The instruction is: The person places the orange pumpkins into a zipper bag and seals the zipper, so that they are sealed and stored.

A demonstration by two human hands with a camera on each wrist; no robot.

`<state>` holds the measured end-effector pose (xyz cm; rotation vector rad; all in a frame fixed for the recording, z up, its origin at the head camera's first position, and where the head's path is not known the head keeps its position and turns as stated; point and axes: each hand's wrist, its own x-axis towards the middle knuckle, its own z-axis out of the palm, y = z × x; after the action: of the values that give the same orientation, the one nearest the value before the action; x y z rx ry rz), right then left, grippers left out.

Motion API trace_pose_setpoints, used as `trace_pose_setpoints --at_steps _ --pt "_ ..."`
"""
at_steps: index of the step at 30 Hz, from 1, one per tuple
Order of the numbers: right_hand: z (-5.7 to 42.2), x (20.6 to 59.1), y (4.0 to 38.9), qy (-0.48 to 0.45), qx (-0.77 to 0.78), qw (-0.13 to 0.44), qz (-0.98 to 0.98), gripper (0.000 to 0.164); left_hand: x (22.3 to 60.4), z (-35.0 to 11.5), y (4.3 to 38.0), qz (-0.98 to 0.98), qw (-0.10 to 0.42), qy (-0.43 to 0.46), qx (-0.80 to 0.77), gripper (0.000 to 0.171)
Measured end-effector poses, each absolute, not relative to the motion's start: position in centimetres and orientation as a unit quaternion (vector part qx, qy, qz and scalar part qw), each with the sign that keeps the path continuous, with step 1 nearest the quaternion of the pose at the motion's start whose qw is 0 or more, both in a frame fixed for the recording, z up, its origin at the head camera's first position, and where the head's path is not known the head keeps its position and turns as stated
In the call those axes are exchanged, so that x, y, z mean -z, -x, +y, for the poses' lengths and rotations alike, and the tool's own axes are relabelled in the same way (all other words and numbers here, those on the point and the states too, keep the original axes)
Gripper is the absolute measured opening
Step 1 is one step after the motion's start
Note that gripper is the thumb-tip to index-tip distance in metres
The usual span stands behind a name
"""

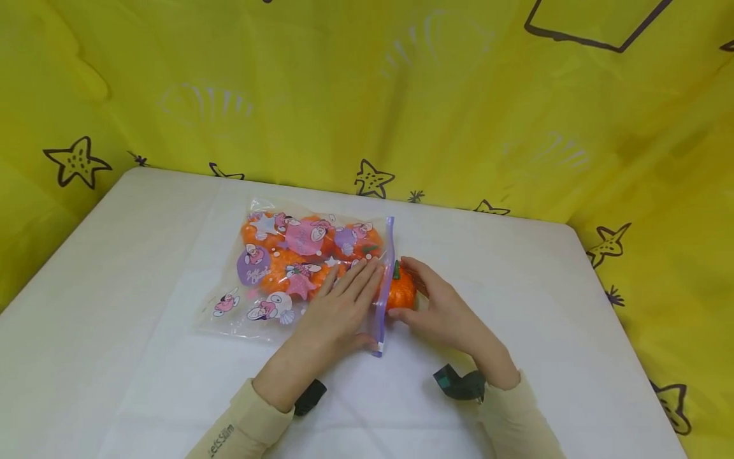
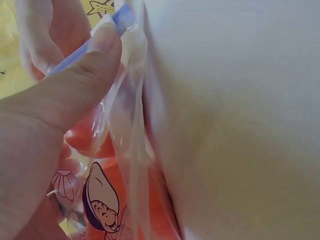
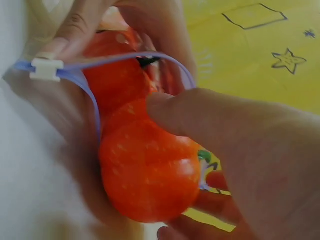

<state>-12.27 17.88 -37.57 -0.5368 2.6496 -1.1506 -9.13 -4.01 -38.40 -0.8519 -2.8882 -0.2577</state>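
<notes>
A clear zip bag (image 1: 229,319) printed with cartoon figures lies on the table, bulging with several orange pumpkins (image 1: 281,274). Its purple zip edge (image 1: 390,242) faces right and gapes open in the right wrist view. My left hand (image 1: 344,306) lies over the bag by this edge, fingers straight, and its thumb (image 2: 95,65) touches the white slider (image 3: 46,70) end of the zip. One more pumpkin (image 3: 150,170), shiny with a green stem, sits at the bag's mouth. My right hand (image 1: 444,312) holds it, thumb on one side and fingers curled round the other.
A white cloth covers the table (image 1: 143,382). Behind it hangs a yellow curtain (image 1: 321,127) with starfish and shell drawings. Dark wrist devices (image 1: 461,386) show under both forearms, which come from beige sleeves (image 1: 252,414).
</notes>
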Motion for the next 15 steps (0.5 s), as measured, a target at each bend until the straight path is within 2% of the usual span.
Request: trace_pose_setpoints --at_steps 7,15 --pt "19.3 37.1 12.4 0.190 0.437 0.130 0.870 0.061 38.1 -4.1 9.2 -0.953 0.053 0.278 0.105 0.121" --pt "18.5 37.4 12.4 0.213 0.433 0.113 0.868 0.060 38.3 -4.0 9.2 -0.953 0.065 0.275 0.106 0.120"
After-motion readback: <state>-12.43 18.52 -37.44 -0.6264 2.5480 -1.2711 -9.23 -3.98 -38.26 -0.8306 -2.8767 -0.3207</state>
